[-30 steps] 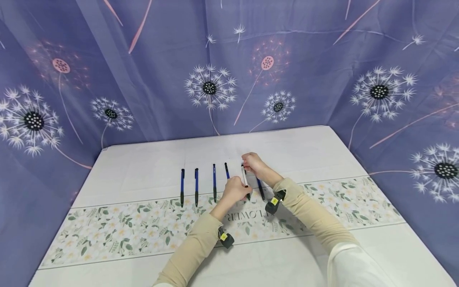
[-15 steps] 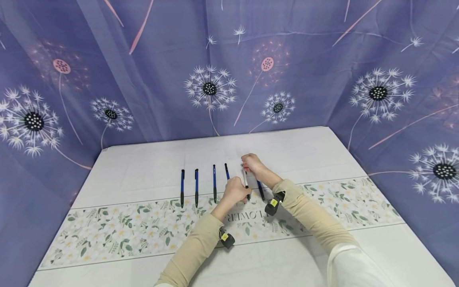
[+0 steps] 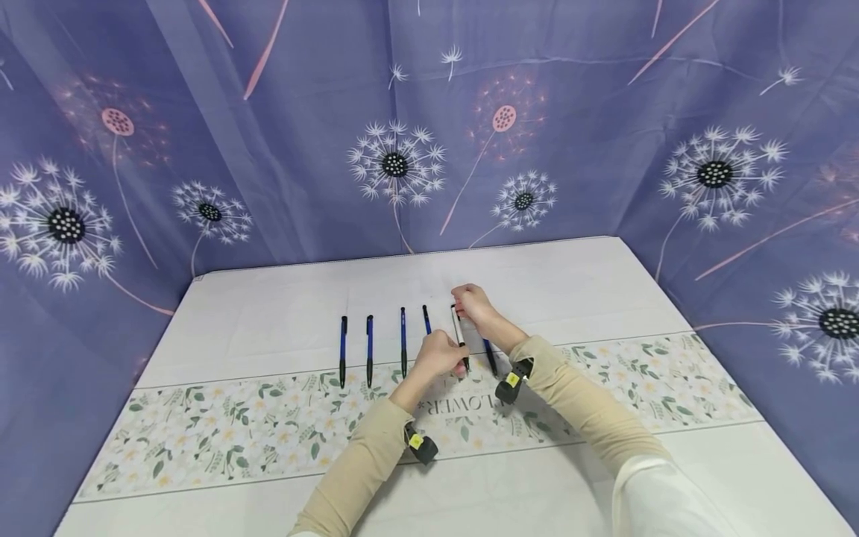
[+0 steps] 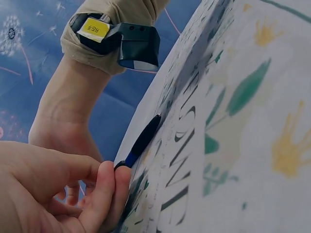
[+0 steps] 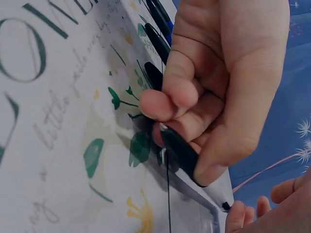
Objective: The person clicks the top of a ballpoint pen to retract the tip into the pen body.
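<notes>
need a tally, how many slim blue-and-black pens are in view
5, left to right in head view: first pen, second pen, third pen, fourth pen partly behind the left hand, fifth pen partly behind the right hand. Hands may hide more.

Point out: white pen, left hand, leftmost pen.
White pen (image 3: 458,327): head view, on its white barrel.
Left hand (image 3: 439,353): head view, on its back.
Leftmost pen (image 3: 343,349): head view, on its blue barrel.

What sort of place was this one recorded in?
Probably a small staged filming corner: dandelion-print fabric hangs on three sides of a white-covered table, and the person wears black wrist cameras.
</notes>
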Tool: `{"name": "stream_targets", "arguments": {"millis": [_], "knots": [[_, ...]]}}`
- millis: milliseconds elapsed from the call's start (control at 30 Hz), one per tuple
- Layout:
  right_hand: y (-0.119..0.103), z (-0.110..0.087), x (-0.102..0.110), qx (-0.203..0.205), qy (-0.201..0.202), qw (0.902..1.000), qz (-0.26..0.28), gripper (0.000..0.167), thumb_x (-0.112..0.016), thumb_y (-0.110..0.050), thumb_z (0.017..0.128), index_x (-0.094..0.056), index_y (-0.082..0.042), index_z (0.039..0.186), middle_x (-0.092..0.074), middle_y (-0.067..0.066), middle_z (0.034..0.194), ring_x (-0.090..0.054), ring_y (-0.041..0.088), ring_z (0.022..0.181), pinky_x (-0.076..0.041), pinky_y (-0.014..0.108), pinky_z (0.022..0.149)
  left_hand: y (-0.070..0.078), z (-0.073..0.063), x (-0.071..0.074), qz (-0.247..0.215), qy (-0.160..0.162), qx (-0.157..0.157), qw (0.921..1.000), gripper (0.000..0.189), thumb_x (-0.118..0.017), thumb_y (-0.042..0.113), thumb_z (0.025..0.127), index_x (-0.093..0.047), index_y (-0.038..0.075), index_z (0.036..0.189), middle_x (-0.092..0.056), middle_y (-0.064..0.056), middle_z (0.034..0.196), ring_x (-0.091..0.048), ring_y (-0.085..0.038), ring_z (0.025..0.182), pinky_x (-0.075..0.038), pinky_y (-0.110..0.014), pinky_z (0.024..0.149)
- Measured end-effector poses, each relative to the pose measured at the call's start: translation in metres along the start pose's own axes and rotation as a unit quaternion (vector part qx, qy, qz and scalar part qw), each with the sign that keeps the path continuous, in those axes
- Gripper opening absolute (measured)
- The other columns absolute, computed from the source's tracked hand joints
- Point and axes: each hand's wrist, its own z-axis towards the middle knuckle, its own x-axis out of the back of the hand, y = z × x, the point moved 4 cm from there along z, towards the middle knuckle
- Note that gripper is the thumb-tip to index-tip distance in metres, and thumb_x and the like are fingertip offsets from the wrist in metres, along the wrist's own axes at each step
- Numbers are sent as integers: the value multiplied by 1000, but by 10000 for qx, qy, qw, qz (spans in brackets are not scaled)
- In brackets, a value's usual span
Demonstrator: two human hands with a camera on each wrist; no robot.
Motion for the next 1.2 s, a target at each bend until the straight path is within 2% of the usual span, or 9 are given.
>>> {"name": "stream_targets", "arguments": {"millis": [200, 333, 433, 500, 600, 700, 800, 1033, 1200], "knots": [[-1, 1, 2, 178, 201, 9994, 220, 34, -37, -11, 100, -48, 8, 126, -46, 3, 82, -45, 11, 70, -42, 20, 67, 1, 2, 0, -358, 108, 21, 9993, 34, -59, 11, 89, -52, 13, 56, -60, 2, 52, -64, -10, 50, -43, -16, 47], [-3, 2, 1, 337, 238, 9983, 407, 15, -37, -6, 96, -50, -2, 90, -40, -1, 70, -40, 10, 63, -38, 19, 61, 1, 4, 1, -686, 97, -61, 9976, 24, -58, 11, 91, -55, 10, 67, -64, -1, 60, -64, -8, 52, -44, -17, 49], [-3, 4, 0, 339, 144, 9973, 636, 22, -37, -4, 95, -39, -9, 73, -37, -4, 61, -39, 9, 58, -36, 19, 57, 2, 5, 0, -914, -5, -175, 9957, 13, -59, 12, 93, -62, 3, 84, -67, -5, 66, -64, -7, 53, -55, -20, 59], [-3, 4, -1, 229, 23, 9964, 811, 23, -35, -6, 97, -43, -5, 75, -40, -3, 58, -41, 10, 55, -39, 20, 56, 3, 4, 0, -1015, -102, -223, 9945, 14, -59, 13, 94, -63, -1, 93, -67, -6, 69, -63, -6, 53, -58, -24, 64], [-2, 3, -3, -40, -269, 9918, 1251, 28, -30, -13, 102, -51, 6, 106, -51, -1, 65, -50, 9, 58, -47, 20, 60, 5, 3, -1, -1097, -214, -277, 9933, 16, -60, 13, 94, -62, -3, 94, -67, -7, 69, -61, -6, 53, -59, -25, 64], [-1, 3, -6, -288, -562, 9835, 1695, 43, -24, -16, 104, -39, 13, 132, -57, -1, 70, -56, 7, 61, -52, 18, 64, 5, 3, -2, -1209, -292, -337, 9917, 15, -60, 11, 94, -61, -3, 91, -67, -8, 68, -60, -7, 52, -58, -24, 59], [-1, 2, -6, -473, -755, 9764, 1970, 49, -19, -20, 105, -33, 13, 139, -60, -2, 70, -60, 6, 62, -54, 16, 64, 6, 2, -3, -1348, -378, -379, 9894, 13, -60, 9, 94, -60, -4, 90, -66, -9, 67, -60, -8, 52, -58, -24, 57], [2, 2, -4, -773, -1072, 9619, 2391, 42, -18, -23, 106, -45, 4, 123, -59, -3, 67, -56, 5, 57, -50, 14, 57, 5, 0, -3, -1552, -481, -175, 9866, 17, -60, 10, 94, -60, -6, 99, -68, -16, 81, -64, -12, 63, -61, -27, 65], [1, 0, -6, -985, -1237, 9531, 2582, 38, -18, -24, 105, -50, -6, 96, -51, -5, 62, -41, 3, 49, -35, 12, 45, 7, -4, -2, -1966, -616, 76, 9785, 21, -58, 9, 95, -59, -9, 106, -63, -17, 95, -69, -32, 88, -60, -36, 81]]}}
